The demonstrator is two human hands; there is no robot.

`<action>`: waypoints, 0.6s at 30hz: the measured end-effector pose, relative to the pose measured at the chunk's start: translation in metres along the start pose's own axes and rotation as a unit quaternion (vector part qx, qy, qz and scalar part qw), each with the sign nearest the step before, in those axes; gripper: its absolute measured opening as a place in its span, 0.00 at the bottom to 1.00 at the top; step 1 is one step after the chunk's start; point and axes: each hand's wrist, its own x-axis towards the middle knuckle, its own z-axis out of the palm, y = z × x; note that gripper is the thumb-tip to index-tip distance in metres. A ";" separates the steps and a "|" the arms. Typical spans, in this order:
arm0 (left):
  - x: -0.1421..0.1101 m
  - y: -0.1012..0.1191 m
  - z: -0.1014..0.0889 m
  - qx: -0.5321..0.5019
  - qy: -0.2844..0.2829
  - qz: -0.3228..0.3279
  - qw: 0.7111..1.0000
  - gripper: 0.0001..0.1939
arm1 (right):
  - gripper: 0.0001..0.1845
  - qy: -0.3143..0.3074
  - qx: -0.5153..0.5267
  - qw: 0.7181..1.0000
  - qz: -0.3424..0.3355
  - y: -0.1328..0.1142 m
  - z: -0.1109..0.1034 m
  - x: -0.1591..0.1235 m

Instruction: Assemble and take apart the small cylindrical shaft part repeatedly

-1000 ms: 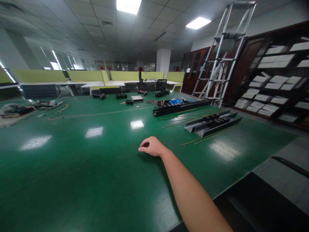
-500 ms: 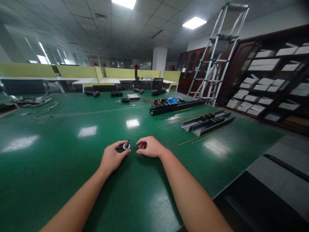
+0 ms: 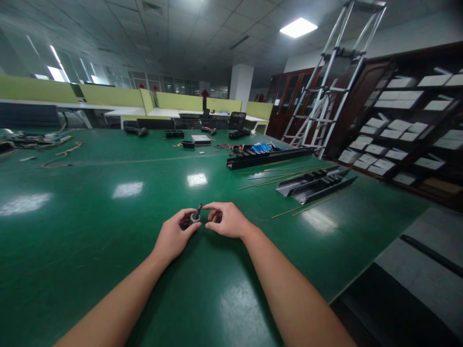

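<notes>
A: What's different now?

B: The left hand [image 3: 173, 238] wasn't in view a second ago. Now it's here, its fingers closed around a small metal part [image 3: 195, 218].

A: And since the last look?

B: The part has come closer to the right hand [image 3: 229, 221], and its thin shaft [image 3: 198, 210] leans that way, tip up.

A: Is the right hand gripping it?

B: Doesn't look like it. Those fingers are curled but parted, with nothing visible between them. The index fingertip is right by the shaft's tip; I can't tell whether they touch.

A: So what does that mean for the work?

B: I'd say the left hand does all the holding, and the part is within easy reach of both. It sits between the hands over the near side of the green table [image 3: 90, 241], well apart from the black channels [image 3: 325, 191].
</notes>
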 end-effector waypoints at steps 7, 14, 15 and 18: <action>-0.004 0.005 -0.002 -0.059 -0.006 0.047 0.997 0.17 | 0.24 -0.013 0.004 1.000 0.002 -0.004 0.003 0.000; -0.006 0.008 -0.002 -0.032 -0.015 0.056 0.998 0.16 | 0.24 -0.015 0.000 1.000 0.002 -0.003 0.002 -0.001; -0.006 0.008 -0.002 -0.034 -0.016 0.058 0.998 0.15 | 0.24 -0.017 -0.001 1.000 0.003 -0.003 0.002 0.000; -0.006 0.008 -0.001 -0.036 -0.027 0.061 0.997 0.13 | 0.24 -0.020 -0.004 1.000 0.000 -0.002 0.003 0.000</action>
